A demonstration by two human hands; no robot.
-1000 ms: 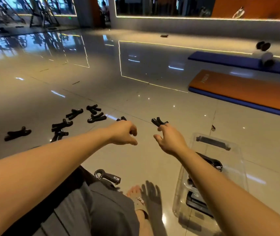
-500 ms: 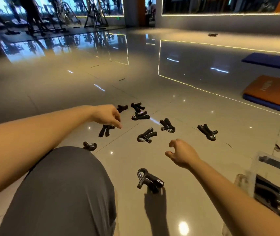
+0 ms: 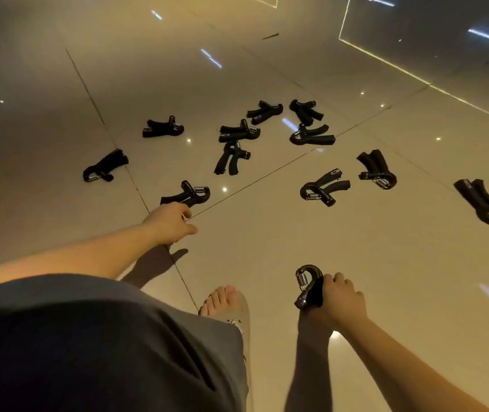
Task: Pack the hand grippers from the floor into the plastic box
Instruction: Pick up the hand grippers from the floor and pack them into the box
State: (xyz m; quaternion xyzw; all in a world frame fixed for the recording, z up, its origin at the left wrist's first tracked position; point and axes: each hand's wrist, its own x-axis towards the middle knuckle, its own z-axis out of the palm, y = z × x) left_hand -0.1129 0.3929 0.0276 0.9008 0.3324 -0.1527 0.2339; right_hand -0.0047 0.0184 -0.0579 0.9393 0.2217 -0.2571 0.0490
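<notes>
Floor tiles (image 3: pixel 267 248) are being shown strewn with grippers (image 3: pixel 323 187). One gripper (image 3: pixel 308 285), lying loose before, is now being gripped by the right hand (image 3: pixel 338 301) fingers; another gripper (image 3: pixel 188 194) is being touched by the left hand (image 3: pixel 168 223), grip unclear.

This looks like the open floor of a gym or fitness studio. About a dozen black spring hand grippers (image 3: pixel 323 187) lie scattered over a broad floor (image 3: pixel 386 263) of large, pale, highly polished tiles with thin dark grout lines (image 3: pixel 252 182). The glossy surface mirrors small ceiling spotlights (image 3: pixel 224 189) and a long glowing light strip (image 3: pixel 415 74), lighting typical of a commercial interior.
</notes>
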